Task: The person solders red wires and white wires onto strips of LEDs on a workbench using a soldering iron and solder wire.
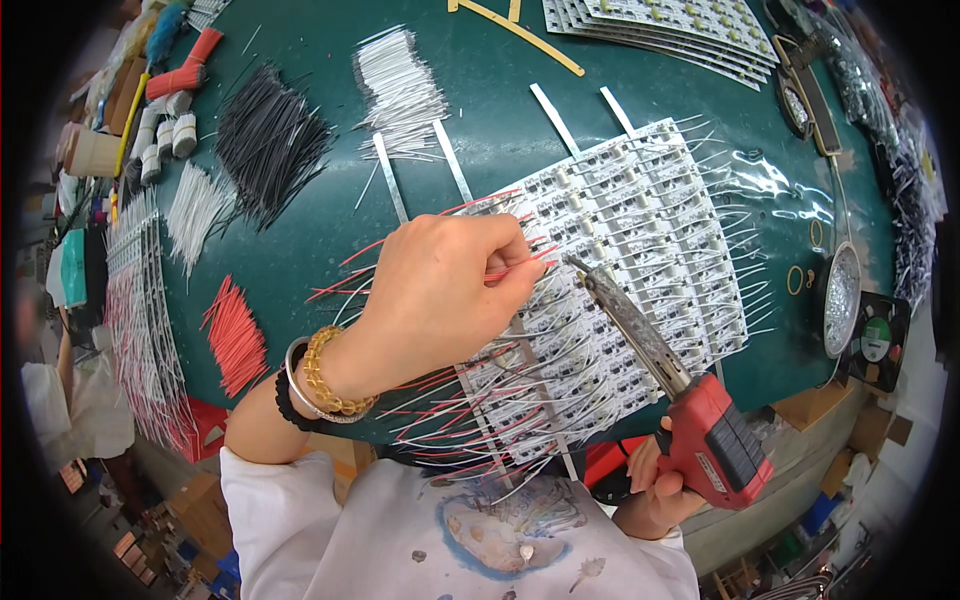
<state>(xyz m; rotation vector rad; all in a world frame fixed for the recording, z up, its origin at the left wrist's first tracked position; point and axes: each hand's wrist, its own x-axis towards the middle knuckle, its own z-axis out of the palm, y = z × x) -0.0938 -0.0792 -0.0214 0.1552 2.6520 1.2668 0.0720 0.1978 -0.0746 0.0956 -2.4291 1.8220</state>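
Note:
My left hand (pixel 440 290) rests on a panel of small white circuit boards (pixel 640 230) and pinches a thin red wire (pixel 520 268) against it. Beaded and metal bracelets circle that wrist. My right hand (pixel 655 490) grips the red handle of a soldering gun (pixel 715 440). Its long metal tip (pixel 580 268) points up-left and ends right at the red wire's end, close to my left fingertips. Red and white wires stick out along the panel's edges.
On the green mat (pixel 500 130) lie piles of cut wire: black (pixel 270 140), white (pixel 400 90) and red (pixel 235 335). More board panels (pixel 680 30) lie at the top. A small fan (pixel 875 340) and a round tin (pixel 842 295) sit at the right.

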